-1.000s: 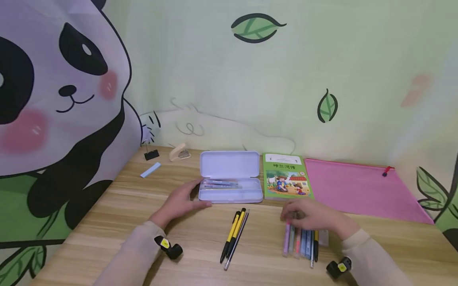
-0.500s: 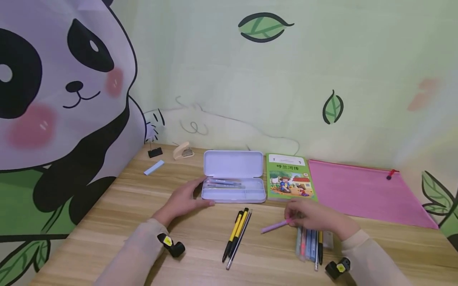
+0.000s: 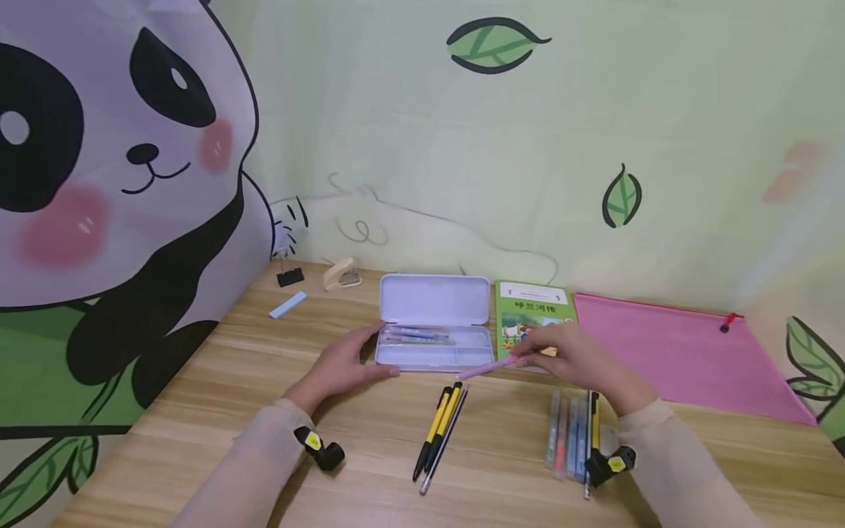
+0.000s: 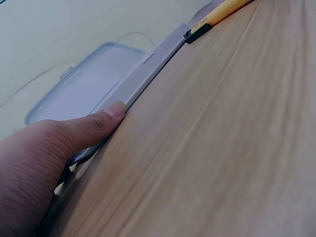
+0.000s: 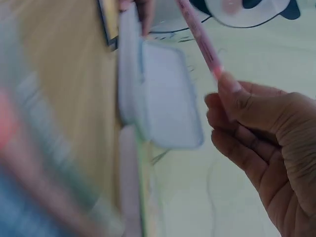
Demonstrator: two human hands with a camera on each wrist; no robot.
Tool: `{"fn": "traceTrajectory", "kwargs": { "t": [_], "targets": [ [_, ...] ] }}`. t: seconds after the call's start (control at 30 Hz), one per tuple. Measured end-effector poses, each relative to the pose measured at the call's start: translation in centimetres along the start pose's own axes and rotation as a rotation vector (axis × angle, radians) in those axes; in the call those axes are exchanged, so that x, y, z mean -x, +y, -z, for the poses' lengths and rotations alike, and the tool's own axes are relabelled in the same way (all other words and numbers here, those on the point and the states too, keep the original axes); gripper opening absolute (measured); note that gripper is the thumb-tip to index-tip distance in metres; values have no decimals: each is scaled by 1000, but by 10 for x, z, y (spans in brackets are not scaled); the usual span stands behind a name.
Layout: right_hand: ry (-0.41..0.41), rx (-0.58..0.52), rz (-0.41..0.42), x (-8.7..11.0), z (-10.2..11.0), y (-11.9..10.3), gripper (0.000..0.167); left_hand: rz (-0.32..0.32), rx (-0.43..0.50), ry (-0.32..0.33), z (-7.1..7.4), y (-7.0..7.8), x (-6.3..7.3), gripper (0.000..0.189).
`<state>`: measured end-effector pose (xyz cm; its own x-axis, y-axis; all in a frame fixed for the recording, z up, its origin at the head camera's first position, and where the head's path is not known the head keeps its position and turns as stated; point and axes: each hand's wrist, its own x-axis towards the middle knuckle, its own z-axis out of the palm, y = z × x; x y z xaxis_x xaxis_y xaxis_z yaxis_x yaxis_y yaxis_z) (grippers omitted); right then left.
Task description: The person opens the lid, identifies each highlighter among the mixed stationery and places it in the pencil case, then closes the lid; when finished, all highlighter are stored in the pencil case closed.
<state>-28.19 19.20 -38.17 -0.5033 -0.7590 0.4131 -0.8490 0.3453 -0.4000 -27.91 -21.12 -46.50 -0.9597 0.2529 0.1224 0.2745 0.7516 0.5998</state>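
Observation:
My right hand (image 3: 568, 356) pinches a pinkish-purple pen (image 3: 487, 367) between thumb and fingertips, its far end pointing left at the front edge of the pencil case (image 3: 436, 366). In the right wrist view the pen (image 5: 200, 37) sticks out beyond the thumb. The pale lilac case lies with its lid up, and several pens (image 3: 419, 336) fill its back compartment. My left hand (image 3: 343, 367) grips the case's left end; in the left wrist view the thumb (image 4: 101, 123) presses along its front wall, while the other fingers are hidden.
Two yellow-black pens (image 3: 437, 425) and a pencil (image 3: 445, 440) lie before the case. A row of pens (image 3: 569, 436) lies under my right wrist. Behind are a green book (image 3: 528, 297), a pink zip pouch (image 3: 680, 359), a stapler (image 3: 342, 274), a binder clip (image 3: 290, 277) and a blue strip (image 3: 287, 304).
My right hand has lifted the pinkish-purple pen from the row, turned it sideways and carried it up and left toward the pencil case. My left hand stays at the case.

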Motion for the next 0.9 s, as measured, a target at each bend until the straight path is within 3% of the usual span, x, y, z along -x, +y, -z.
{"fn": "traceTrajectory", "kwargs": {
  "t": [0.1, 0.27, 0.43, 0.73, 0.9],
  "targets": [
    [64, 18, -6, -20, 1, -5, 14, 3, -3, -3, -1, -2, 0, 107],
    [145, 86, -122, -61, -11, -18, 8, 7, -5, 2, -1, -4, 0, 106],
    [148, 125, -221, -95, -38, -26, 5, -7, 0, 1, -1, -3, 0, 104],
    [46, 164, -335, -109, -73, -20, 5, 4, 3, -11, -1, -2, -1, 107],
    [2, 141, -347, -111, -83, -14, 5, 9, -4, -18, 2, -3, 0, 106]
  ]
}}
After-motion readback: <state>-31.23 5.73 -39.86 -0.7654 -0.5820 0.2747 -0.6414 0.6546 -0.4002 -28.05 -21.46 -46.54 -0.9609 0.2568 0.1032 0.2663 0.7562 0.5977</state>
